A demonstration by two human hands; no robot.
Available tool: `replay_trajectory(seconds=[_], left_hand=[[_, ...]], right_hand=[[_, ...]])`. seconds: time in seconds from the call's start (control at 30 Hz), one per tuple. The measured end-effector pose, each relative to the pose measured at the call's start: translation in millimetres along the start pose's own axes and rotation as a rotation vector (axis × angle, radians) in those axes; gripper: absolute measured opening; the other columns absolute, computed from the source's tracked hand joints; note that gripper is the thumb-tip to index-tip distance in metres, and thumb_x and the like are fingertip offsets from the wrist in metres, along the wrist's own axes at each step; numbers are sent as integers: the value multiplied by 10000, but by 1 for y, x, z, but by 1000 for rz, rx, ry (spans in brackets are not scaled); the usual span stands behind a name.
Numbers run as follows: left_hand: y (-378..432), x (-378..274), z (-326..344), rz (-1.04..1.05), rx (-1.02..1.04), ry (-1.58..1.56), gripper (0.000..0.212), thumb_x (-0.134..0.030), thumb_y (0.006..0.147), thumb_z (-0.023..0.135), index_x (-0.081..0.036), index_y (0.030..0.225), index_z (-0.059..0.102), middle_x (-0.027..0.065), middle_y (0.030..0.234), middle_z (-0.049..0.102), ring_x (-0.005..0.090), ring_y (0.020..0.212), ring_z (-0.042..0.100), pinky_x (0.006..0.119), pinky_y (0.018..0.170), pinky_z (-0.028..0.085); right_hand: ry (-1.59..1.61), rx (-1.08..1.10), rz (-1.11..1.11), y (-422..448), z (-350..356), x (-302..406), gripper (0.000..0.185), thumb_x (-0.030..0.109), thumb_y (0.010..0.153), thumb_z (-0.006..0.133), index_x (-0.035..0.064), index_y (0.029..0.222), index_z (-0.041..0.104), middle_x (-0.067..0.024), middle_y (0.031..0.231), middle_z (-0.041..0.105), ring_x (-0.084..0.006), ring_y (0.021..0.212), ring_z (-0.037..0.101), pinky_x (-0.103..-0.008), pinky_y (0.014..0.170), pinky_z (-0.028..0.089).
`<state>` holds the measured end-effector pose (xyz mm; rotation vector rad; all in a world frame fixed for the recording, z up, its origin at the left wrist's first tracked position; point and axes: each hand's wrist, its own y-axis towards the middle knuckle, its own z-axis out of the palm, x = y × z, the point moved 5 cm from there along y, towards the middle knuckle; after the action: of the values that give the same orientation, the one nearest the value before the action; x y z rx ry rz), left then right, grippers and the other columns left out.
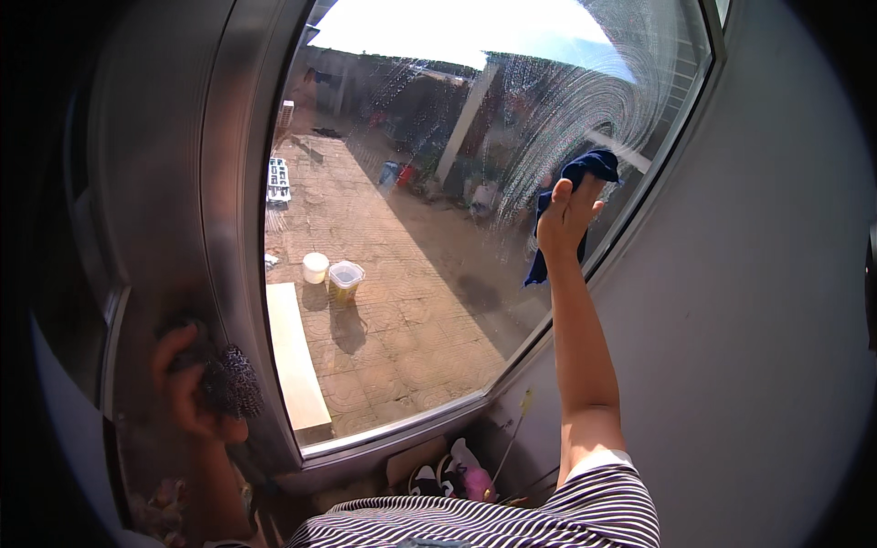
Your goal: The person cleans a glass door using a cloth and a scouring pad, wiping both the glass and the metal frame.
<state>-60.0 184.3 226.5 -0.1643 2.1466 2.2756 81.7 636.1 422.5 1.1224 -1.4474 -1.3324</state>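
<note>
My right hand [566, 222] presses a dark blue cloth [590, 164] against the right part of a window pane [438, 274]. Its arm is stretched out, and the cloth hangs below the palm. Curved white streaks [555, 137] cover the upper right glass beside the cloth. At the lower left, in shade, my left hand [188, 394] holds a metal mesh scourer [236, 383] near the brown metal frame [240, 205]. The left fingers are partly blurred, and whether the scourer touches the frame I cannot tell.
A pale wall [740, 274] borders the window on the right. Below the sill lie shoes [438, 479], a pink item [477, 483] and a thin stick [508, 445]. Outside, through the glass, a white bucket [316, 268] and a yellowish tub [344, 281] stand on paving.
</note>
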Motion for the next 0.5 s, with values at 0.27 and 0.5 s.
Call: replay_trajectory(seconds=[0.27, 0.5], left_hand=[[4, -6, -8, 27, -7, 91, 707, -691, 797, 469, 4, 922, 502, 293, 1086, 526, 367, 987, 553, 445, 860, 460], [1, -6, -8, 58, 12, 97, 700, -688, 808, 454, 0, 917, 517, 279, 1062, 547, 361, 957, 566, 449, 819, 477]], right_hand=[[97, -39, -620, 143, 3, 149, 576, 436, 949, 319, 52, 1376, 363, -223, 1433, 311, -398, 1353, 230, -646, 1019, 109], [-39, -161, 154, 284, -16, -39, 581, 404, 936, 247, 8, 1339, 384, -247, 1372, 389, -471, 1244, 344, -571, 1029, 231]])
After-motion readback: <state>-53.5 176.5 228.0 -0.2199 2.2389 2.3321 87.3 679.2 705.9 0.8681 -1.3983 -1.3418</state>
